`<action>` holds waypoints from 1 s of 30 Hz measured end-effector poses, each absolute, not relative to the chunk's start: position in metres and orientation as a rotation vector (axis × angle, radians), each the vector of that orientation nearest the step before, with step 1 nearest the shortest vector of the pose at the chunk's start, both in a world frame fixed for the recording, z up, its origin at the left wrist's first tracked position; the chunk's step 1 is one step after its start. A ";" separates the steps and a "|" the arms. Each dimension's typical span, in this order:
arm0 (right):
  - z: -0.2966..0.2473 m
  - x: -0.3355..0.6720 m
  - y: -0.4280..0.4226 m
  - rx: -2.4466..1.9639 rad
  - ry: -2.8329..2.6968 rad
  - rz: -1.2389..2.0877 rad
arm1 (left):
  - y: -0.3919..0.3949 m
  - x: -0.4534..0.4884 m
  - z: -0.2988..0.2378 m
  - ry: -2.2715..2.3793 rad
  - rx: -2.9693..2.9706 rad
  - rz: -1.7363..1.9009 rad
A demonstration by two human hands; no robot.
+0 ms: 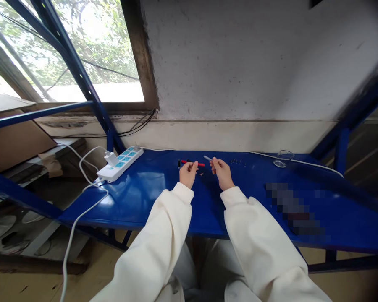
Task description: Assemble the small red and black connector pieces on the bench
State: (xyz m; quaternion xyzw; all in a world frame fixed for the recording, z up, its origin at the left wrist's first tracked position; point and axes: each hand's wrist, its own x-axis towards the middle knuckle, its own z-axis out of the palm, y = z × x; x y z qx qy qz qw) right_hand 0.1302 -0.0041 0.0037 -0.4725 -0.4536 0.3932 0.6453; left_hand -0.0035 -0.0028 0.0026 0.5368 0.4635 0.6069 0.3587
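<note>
My left hand [188, 174] is closed in a pinch above the blue table; what its fingertips hold, if anything, is too small to make out. Right behind those fingers is a slim red stick [201, 165], pen-like, partly covered by the hand; I cannot tell whether they touch. Beside it on the left stands a small black piece [179, 163]. My right hand [222, 171] is shut on a thin, pale translucent tube [207, 158], which points up and left toward the other hand. Near both hands a tiny light piece [201, 174] lies on the table.
Several tiny upright pieces [236, 162] stand in a row to the right. Farther right is a clear glass [283, 159] by a white cable. A white power strip [121, 164] with a plug lies at the left end of the blue table [138, 205]. A blurred patch covers the right side.
</note>
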 end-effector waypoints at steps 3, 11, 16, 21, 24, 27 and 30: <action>0.004 0.128 -0.007 -1.095 -1.122 0.994 | -0.005 -0.002 0.003 1.134 1.411 1.505; 0.006 0.124 -0.013 -1.046 -1.322 1.214 | -0.002 -0.005 0.000 1.077 1.383 1.510; 0.006 0.123 -0.013 -1.038 -1.349 1.196 | -0.003 -0.004 0.001 1.061 1.423 1.489; 0.008 0.121 -0.016 -1.008 -1.391 1.209 | -0.004 -0.004 0.001 1.082 1.462 1.491; 0.009 0.120 -0.017 -1.002 -1.416 1.199 | -0.003 -0.004 0.000 1.080 1.463 1.496; 0.008 0.120 -0.016 -1.014 -1.465 1.140 | -0.002 -0.004 -0.002 1.050 1.424 1.475; 0.007 0.120 -0.015 -1.009 -1.506 1.102 | -0.001 -0.004 -0.002 1.033 1.393 1.459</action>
